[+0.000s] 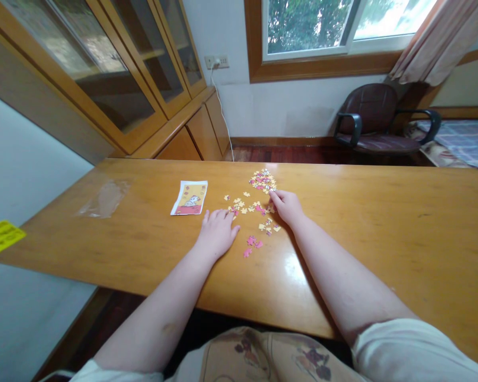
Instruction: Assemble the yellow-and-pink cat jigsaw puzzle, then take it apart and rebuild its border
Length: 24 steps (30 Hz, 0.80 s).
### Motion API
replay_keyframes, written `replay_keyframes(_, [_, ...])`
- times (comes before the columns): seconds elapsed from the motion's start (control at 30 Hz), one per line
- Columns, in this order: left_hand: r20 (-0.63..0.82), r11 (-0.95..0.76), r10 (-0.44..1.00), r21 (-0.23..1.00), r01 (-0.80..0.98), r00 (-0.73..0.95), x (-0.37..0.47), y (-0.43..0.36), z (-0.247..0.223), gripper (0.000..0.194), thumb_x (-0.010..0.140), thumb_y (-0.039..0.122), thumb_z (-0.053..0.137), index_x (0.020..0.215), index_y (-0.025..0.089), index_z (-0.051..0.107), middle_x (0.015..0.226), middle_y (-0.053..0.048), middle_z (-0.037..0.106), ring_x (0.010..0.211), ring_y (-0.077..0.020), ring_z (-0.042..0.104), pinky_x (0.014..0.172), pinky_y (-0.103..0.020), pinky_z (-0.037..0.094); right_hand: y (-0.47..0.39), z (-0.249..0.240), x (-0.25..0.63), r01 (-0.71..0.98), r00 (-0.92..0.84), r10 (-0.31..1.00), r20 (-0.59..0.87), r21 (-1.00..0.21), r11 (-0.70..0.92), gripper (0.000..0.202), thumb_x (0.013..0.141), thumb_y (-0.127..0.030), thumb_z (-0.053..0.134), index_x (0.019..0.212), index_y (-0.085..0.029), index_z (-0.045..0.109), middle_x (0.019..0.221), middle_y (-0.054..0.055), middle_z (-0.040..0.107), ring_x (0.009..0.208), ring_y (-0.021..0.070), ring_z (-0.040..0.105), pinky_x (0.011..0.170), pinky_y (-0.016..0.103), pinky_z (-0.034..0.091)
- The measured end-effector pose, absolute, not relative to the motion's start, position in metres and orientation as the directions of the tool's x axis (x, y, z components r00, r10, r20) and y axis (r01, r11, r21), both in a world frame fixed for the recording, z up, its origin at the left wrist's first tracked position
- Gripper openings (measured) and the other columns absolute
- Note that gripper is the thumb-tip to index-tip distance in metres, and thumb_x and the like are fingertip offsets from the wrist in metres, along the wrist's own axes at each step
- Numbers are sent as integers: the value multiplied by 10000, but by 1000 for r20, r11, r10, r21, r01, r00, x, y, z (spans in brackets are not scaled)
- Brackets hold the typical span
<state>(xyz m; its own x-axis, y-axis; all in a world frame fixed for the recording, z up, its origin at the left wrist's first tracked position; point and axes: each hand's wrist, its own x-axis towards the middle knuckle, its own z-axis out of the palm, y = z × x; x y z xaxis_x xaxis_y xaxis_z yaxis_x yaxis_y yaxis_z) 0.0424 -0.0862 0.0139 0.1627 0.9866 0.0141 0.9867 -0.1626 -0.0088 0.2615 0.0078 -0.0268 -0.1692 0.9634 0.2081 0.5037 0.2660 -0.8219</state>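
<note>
My left hand (217,233) lies palm down on the table with its fingers apart, the fingertips touching or just beside small yellow and pink puzzle pieces (244,210). Thumb and forefinger of my right hand (287,208) are pinched together on a puzzle piece (270,191) at the lower edge of a heap of mixed pieces (262,179). Between the hands are scattered yellow pieces, with a few pink pieces (251,241) nearer to me. Left of my left hand lies a picture card (189,198) showing a white animal on yellow and pink.
The wooden table (366,223) stretches to both sides. A crumpled clear plastic bag (105,198) lies on its left part. Beyond its far edge stand a glass-door cabinet (143,132) and a dark armchair (376,119). A yellow label (2,239) is at the far left.
</note>
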Motion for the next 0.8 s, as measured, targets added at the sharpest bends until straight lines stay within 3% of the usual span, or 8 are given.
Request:
replay_keyframes(0.23, [-22, -288, 957, 7, 958, 288, 57, -86, 14, 436, 865, 382, 560, 1264, 207, 579, 1396, -119, 495, 1334, -320, 363, 1132, -572, 214, 7, -25, 261, 516, -158, 965, 211, -815, 263, 484, 910, -528, 392, 593, -205, 565, 504, -6, 569, 560, 149, 547, 589, 255, 359])
replay_keyframes(0.47, [-11, -468, 882, 86, 880, 470, 77, -95, 24, 249, 902, 326, 495, 910, 206, 713, 1159, -69, 649, 1219, -263, 474, 1127, -526, 251, 9, -29, 260, 503, -162, 959, 234, -816, 285, 500, 907, -555, 382, 612, -206, 586, 524, 2, 588, 560, 152, 549, 582, 255, 366])
replay_keyframes(0.53, [8, -480, 877, 75, 874, 481, 84, -88, 23, 251, 905, 287, 479, 1012, 200, 689, 1198, -73, 637, 1196, -248, 495, 1130, -510, 253, 10, -30, 261, 495, -154, 961, 229, -824, 276, 496, 902, -559, 389, 616, -206, 590, 522, 4, 588, 562, 154, 554, 582, 255, 369])
replay_keyframes(0.63, [10, -477, 879, 70, 876, 477, 92, -74, 19, 397, 907, 250, 453, 1292, 194, 535, 1398, -83, 509, 1284, -247, 432, 1134, -518, 246, 10, -31, 261, 475, -140, 964, 225, -839, 265, 494, 897, -562, 396, 621, -206, 598, 516, 5, 585, 570, 158, 564, 590, 254, 378])
replay_keyframes(0.8, [-27, -494, 868, 38, 869, 495, 95, -59, 10, 390, 923, 250, 412, 1289, 208, 542, 1363, -59, 552, 1310, -259, 406, 1146, -591, 144, 11, -31, 261, 485, -135, 964, 229, -833, 266, 500, 898, -564, 390, 629, -201, 607, 521, 6, 590, 577, 157, 569, 596, 254, 385])
